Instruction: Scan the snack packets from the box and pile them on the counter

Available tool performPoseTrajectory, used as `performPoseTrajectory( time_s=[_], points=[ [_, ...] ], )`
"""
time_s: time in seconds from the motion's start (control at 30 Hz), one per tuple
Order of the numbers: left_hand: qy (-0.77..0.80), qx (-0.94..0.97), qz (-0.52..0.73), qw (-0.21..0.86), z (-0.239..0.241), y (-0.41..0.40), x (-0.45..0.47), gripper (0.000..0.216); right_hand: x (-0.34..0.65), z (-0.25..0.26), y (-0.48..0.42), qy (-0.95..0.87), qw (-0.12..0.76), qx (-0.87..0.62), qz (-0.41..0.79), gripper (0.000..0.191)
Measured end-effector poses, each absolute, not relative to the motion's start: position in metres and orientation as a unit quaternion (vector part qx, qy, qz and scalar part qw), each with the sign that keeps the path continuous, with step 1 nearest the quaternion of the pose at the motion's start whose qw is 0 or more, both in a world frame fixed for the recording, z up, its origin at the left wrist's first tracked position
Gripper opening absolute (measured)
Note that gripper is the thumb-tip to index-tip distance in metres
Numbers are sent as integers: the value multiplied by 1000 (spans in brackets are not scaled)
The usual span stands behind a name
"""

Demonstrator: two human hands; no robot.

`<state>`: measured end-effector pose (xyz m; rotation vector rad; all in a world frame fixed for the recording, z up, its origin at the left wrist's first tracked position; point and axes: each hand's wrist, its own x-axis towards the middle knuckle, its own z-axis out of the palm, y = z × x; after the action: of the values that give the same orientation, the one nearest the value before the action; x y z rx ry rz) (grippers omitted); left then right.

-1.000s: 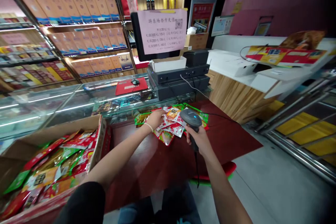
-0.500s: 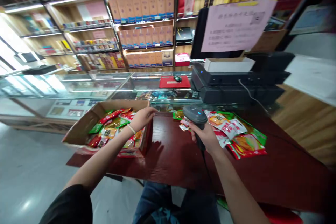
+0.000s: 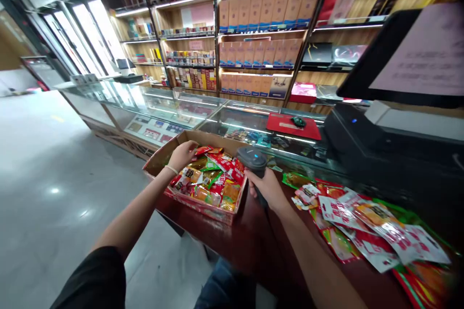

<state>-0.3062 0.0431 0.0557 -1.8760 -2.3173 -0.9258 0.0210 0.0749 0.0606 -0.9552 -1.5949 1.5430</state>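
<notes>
My right hand (image 3: 267, 187) grips the handle of a dark grey barcode scanner (image 3: 252, 159), its head above the right edge of a cardboard box (image 3: 161, 158). The box holds several red, green and orange snack packets (image 3: 213, 178). My left hand (image 3: 182, 153) reaches into the box at its far left, fingers curled on a packet; whether it holds the packet is unclear. More packets (image 3: 362, 224) lie spread on the dark red table (image 3: 250, 241) to the right.
A glass display counter (image 3: 152, 111) runs behind the table, with a red mouse pad (image 3: 292, 127) and mouse on it. A black register (image 3: 357, 133) and monitor (image 3: 380, 58) stand at the right. Shelves of boxed goods (image 3: 261, 14) fill the back wall.
My view has swung left. My left hand went from the packet pile on the table to the box and into it. The scanner moved left with my right hand, toward the box.
</notes>
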Motion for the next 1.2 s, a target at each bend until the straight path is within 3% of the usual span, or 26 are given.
performPoseTrajectory(
  time_s=[0.2,0.43,0.57,0.63,0.77,0.9,0.97,1.07,1.2],
  points=[
    [-773,-594,-224,-9,36,53,-337,29,-19,69,80,-638,313,-380,593,30],
    [-760,-643,-90,-40,11,95,-342,54,-40,67,86,-639,298,-387,594,30],
    [-774,-624,-85,-56,7,104,-340,25,-47,52,89,-655,302,-370,586,31],
    [-784,-611,-98,-54,12,102,-339,14,-48,47,90,-658,307,-363,584,31],
    [-786,-581,-194,-75,35,90,-333,23,-46,47,90,-644,311,-366,595,32],
    [-670,-483,-444,-348,57,68,-314,42,-43,55,85,-638,319,-354,605,33],
    [-604,-444,-500,-434,64,58,-302,49,-38,60,82,-634,328,-349,608,33],
    [-590,-434,-512,-450,72,50,-285,49,-25,66,78,-632,348,-346,600,34],
    [-623,-488,-476,-384,75,50,-264,40,3,72,75,-644,362,-331,588,38]
  ],
)
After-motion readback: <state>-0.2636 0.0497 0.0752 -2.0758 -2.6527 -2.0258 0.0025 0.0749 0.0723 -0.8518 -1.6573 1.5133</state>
